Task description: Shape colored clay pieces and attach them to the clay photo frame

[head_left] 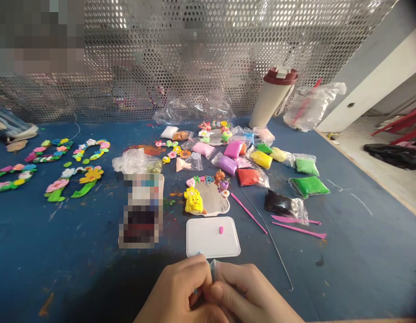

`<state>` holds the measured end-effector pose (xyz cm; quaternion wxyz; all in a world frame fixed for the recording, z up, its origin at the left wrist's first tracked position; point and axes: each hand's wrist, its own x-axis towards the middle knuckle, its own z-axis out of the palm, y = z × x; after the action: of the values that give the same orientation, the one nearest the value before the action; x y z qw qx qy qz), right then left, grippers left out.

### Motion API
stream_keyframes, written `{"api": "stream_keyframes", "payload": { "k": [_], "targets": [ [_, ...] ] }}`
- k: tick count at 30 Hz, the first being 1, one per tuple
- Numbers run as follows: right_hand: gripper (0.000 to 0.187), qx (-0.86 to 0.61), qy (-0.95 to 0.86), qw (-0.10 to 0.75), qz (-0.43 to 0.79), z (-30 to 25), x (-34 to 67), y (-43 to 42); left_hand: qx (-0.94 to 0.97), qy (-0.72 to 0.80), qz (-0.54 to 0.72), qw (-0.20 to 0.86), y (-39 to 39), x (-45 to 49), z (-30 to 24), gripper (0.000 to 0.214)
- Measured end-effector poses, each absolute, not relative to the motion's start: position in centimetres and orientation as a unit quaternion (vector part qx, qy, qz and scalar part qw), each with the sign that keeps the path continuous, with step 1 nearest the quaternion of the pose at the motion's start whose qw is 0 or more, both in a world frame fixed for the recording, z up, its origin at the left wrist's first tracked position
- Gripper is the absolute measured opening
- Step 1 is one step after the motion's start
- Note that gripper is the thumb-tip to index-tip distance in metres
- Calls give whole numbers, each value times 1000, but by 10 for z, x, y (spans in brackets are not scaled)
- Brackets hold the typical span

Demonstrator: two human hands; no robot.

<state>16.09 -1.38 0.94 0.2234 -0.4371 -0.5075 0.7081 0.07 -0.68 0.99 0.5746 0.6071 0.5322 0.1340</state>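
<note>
A small translucent plastic scrap at the near edge of the view, mostly hidden between both hands, its exact form impossible to tell. Left hand and right hand close together around it, fingers curled and clamped on it from both sides, a fleck of pale blue showing beside them. Just ahead of the hands, a white plastic board on the blue tabletop, with a small pink clay piece lying on it. Directly beyond the board, a mirror-shaped plaque edged with clay decorations, a yellow clay figure at its left side. To the right of the board, pink modelling tools and a thin wire. Farther back, a spread of bagged modelling clay in green, red, yellow, pink and black, near a cream tumbler with a dark red lid. Far left, clay flower garlands. Along the back of the tabletop, a perforated metal screen.
</note>
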Motion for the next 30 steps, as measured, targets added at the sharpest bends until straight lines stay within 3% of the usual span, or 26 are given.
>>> {"api": "stream_keyframes", "payload": {
  "k": [5, 11, 16, 22, 26, 30],
  "targets": [
    [56, -401, -496, 232, 734, -5, 161, -11, 544, 484, 207, 654, -8, -6, 11, 38],
    [58, -415, -532, 259, 691, 1, 158, -9, 464, 459, 287, 701, -13, -5, 10, 44],
    [53, -413, -585, 331, 614, -9, 156, -13, 443, 458, 337, 693, -19, 5, 10, 45],
    [46, -406, -661, 394, 493, -19, 158, -21, 508, 504, 366, 595, -21, 1, 11, 45],
    [43, -443, -664, 344, 494, -12, 164, -22, 577, 503, 336, 549, -16, -8, 13, 40],
    [40, -529, -624, 253, 517, -4, 162, -16, 673, 504, 401, 364, -14, -9, 21, 23]
  ]
}}
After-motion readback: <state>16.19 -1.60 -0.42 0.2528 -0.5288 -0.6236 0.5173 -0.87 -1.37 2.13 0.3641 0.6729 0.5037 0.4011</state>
